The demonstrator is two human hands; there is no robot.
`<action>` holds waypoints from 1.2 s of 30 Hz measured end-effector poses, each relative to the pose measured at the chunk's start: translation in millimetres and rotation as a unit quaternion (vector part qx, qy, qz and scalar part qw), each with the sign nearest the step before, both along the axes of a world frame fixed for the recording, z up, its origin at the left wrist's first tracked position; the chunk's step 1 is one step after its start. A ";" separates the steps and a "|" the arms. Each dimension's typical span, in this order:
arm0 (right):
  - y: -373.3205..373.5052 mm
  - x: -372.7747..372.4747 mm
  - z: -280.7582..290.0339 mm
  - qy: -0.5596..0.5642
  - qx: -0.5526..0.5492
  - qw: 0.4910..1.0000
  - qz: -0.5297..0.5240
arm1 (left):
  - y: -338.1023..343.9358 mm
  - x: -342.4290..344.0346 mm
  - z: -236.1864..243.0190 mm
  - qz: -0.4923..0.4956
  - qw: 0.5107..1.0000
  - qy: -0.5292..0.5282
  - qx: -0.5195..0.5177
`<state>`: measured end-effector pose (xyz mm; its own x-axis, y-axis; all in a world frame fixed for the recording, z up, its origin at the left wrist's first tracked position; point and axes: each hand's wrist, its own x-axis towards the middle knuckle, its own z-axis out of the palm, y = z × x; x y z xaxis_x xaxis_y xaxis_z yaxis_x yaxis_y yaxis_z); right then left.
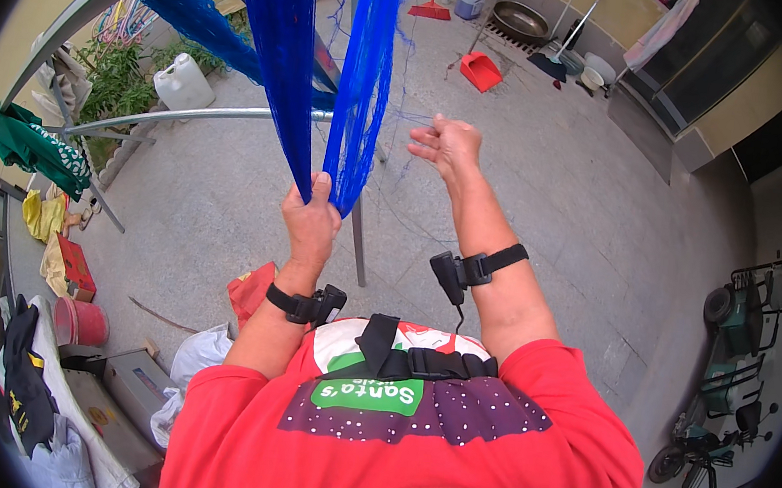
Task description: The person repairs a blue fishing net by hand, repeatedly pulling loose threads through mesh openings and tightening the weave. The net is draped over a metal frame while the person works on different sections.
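Beside the tubular metal frame [187,112], left hand [311,224] clamps the blue yarn skein [278,64] low, its length running up and away; right hand [449,146] farther right, can't tell if pinching.

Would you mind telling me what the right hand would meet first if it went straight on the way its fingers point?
The fingers of the right hand point left, so it would probably meet the hanging blue yarn first, though depth is hard to judge from this single view.
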<state>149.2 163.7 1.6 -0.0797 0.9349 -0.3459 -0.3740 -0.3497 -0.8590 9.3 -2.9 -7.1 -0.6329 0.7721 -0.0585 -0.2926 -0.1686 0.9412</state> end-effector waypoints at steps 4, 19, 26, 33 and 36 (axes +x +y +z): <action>7.3 23.9 -6.3 -0.091 0.052 0.993 -0.046 | -0.4 -4.0 0.7 -0.009 1.000 0.016 -0.013; -5.0 100.2 -70.9 -0.239 0.030 0.969 -0.060 | -3.5 -14.5 8.5 -0.051 0.993 0.088 -0.065; -26.7 123.1 -115.8 -0.275 -0.029 0.961 0.025 | -5.3 -15.8 10.9 -0.087 0.990 0.083 -0.077; -47.1 130.9 -144.9 -0.383 -0.111 0.917 0.013 | -5.4 -15.6 12.2 -0.121 0.987 0.060 -0.084; -43.8 101.4 -116.8 -0.383 -0.006 0.924 0.002 | -3.4 -13.7 10.8 -0.128 0.987 0.062 -0.072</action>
<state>250.5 120.0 -115.3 0.1887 0.9309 -0.3126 0.3440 -0.3608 -0.8669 -4.5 -6.3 3.8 -0.4268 0.8972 -0.1133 -0.1884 0.0343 0.9815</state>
